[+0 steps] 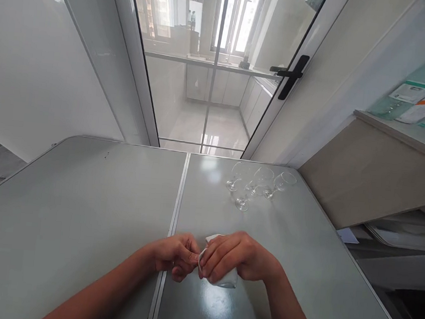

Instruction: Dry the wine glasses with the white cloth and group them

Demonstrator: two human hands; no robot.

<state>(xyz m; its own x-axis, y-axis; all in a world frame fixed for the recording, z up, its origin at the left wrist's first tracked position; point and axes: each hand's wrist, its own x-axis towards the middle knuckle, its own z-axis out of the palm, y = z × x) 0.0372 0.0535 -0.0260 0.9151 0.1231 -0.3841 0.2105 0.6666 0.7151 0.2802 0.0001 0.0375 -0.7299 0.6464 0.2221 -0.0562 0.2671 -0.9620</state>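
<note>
Both my hands meet over the near middle of a grey table [80, 207]. My right hand [235, 257] is curled over a small white cloth [228, 280], fingers closed on it. My left hand [175, 255] is closed too, its fingertips pinching the cloth's left edge beside the right hand's fingers. Most of the cloth is hidden under my right hand. Farther back on the right half of the table stand several clear wine glasses [257, 184], well apart from both hands.
A seam [179, 196] runs down the middle of the table. Beyond it is a glass door with a black handle [290, 75]. A beige counter [377, 170] with papers stands close on the right.
</note>
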